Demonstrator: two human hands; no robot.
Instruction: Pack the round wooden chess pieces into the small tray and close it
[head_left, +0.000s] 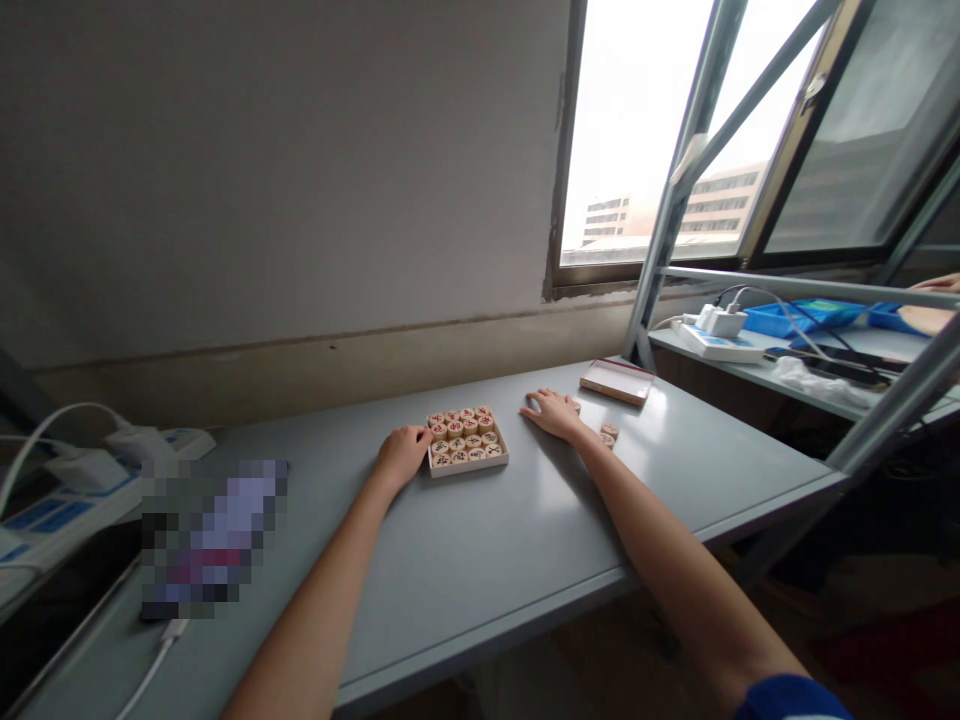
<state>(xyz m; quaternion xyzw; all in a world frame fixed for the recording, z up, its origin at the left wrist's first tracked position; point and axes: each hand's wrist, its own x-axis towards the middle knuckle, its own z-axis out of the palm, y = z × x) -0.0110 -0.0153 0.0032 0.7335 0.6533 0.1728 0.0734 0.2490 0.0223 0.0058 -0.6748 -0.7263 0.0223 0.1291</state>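
A shallow pale box filled with several round wooden chess pieces lies on the grey table. My left hand rests against the box's left edge, its fingers curled around the rim. My right hand lies flat on the table to the right of the box, fingers stretched out and covering loose pieces. Two loose wooden pieces lie beside my right wrist. The box's lid lies farther right, near the table's back corner.
A phone on a white cable lies at the table's left. Power strips sit far left. A second table at the right holds a charger block, blue trays and cables. Another person's hand shows at the right edge.
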